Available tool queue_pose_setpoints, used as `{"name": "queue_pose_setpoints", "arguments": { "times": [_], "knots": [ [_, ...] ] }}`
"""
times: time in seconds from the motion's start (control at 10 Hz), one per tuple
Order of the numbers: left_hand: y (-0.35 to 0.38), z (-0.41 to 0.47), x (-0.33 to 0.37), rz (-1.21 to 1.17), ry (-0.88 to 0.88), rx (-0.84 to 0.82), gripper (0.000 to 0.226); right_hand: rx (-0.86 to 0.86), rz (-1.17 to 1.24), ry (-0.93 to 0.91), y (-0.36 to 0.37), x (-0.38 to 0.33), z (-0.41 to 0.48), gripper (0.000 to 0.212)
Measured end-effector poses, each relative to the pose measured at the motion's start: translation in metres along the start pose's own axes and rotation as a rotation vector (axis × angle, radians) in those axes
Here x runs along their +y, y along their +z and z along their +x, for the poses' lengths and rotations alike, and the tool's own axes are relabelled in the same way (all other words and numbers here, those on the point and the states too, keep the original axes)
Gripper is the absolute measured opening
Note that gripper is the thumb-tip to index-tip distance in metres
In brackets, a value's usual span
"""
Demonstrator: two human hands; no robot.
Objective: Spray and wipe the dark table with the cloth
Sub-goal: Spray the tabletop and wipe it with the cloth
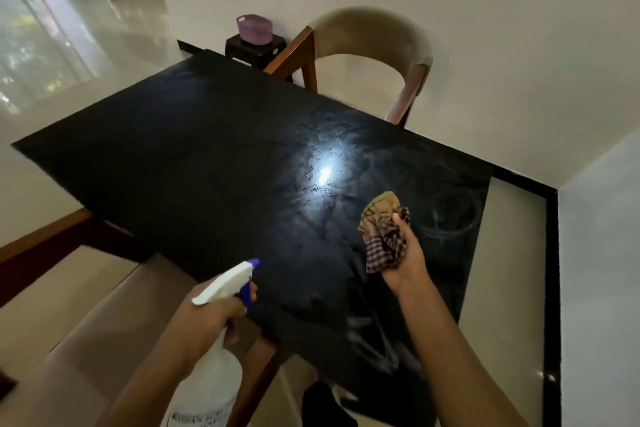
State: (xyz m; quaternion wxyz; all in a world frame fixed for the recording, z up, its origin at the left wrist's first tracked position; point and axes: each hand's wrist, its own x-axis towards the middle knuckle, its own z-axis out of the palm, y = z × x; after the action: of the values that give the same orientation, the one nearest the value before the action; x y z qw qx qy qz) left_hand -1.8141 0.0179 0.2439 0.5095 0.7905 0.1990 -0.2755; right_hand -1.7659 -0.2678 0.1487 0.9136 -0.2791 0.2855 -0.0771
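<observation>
Spray bottle (207, 367): gripped in left hand (204, 319), nozzle aimed across dark counter (194, 156). Cloth (382, 232): bunched in closed right hand (403, 253), near counter's right edge. Risk: overspray past that edge onto floor. Room: counter's far half lies bare; 1 chair (370, 42) behind.

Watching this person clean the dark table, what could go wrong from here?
The cloth is bunched in the right hand, so it may smear the streaks rather than lift them. The spray bottle in the left hand sits at the table edge; mist could drift onto the glossy floor, perhaps making it slippery.
</observation>
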Motion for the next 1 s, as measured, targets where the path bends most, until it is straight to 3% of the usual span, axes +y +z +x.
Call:
{"name": "queue_pose_setpoints", "arguments": {
  "times": [0.1,0.3,0.4,0.5,0.6,0.7,0.8,0.9,1.0],
  "knots": [
    [0.002,-0.022,-0.033,0.079,-0.038,-0.034,0.053,0.04,-0.018,-0.005,-0.008,0.006,-0.028,0.052],
    [0.019,-0.041,-0.058,0.055,-0.067,0.004,0.044,0.079,-0.091,0.011,-0.022,0.019,-0.056,0.051],
    [0.029,-0.046,-0.057,-0.01,-0.053,0.059,0.039,0.075,-0.123,-0.038,-0.029,0.021,-0.058,0.025],
    [0.034,-0.05,-0.058,-0.03,-0.042,0.134,0.033,0.119,-0.275,-0.146,-0.033,0.023,-0.059,0.02],
    [0.03,-0.043,-0.074,-0.052,-0.06,0.185,0.033,0.183,-0.613,-0.33,-0.035,0.033,-0.061,0.029],
    [0.023,-0.037,-0.085,-0.114,0.019,0.224,0.028,0.129,-1.218,-0.511,-0.038,0.062,-0.059,0.043],
    [0.016,-0.039,-0.091,-0.114,0.162,0.237,0.024,-0.221,-1.532,-0.548,-0.037,0.115,-0.058,0.047],
    [0.014,-0.035,-0.092,-0.15,0.247,0.301,0.027,-0.623,-2.0,-0.726,-0.042,0.168,-0.059,0.05],
    [0.015,-0.034,-0.088,-0.192,0.34,0.362,0.034,-0.744,-2.122,-0.849,-0.039,0.169,-0.049,0.053]
  ]
}}
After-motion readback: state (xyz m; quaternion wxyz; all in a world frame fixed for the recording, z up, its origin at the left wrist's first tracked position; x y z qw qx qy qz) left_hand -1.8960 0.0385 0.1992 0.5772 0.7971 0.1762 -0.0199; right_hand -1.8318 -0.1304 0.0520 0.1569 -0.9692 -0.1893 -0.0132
